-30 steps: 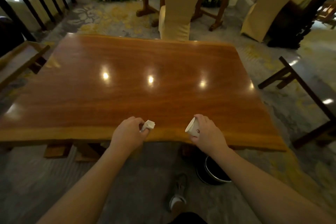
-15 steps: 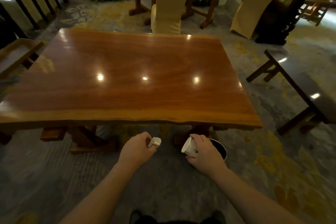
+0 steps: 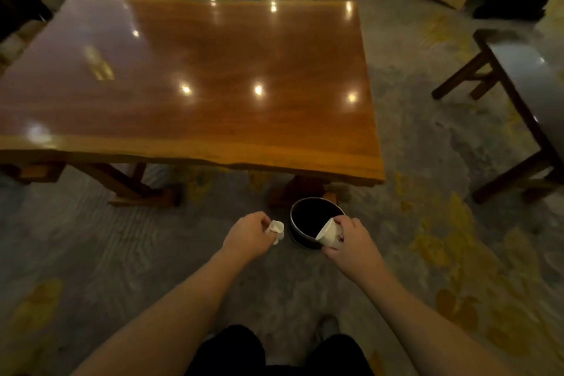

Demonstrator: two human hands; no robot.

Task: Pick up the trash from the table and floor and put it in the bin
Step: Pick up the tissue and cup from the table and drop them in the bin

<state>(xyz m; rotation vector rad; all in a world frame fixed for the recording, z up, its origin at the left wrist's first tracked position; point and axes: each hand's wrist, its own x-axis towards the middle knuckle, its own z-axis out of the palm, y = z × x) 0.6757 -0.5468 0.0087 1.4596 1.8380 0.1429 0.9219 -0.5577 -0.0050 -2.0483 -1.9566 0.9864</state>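
My left hand [image 3: 248, 236] grips a crumpled tissue [image 3: 275, 228], at 9 o'clock of the bin [image 3: 300, 235]. My right hand [image 3: 351, 238] holds a tilted paper cup [image 3: 328, 234] over its 4 o'clock rim. I can't see the bin's dark inside; the cup's print is blurred.

Both hands lowered off table, paper cup [image 3: 329, 232] tipped over bin [image 3: 305, 239]

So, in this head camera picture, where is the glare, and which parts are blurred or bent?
Head view: bright lamp glare spots on the glossy brown wooden table; edges bow from the wide lens; the patterned carpet and far chairs smear; the white paper cup in the right hand stays fairly sharp.
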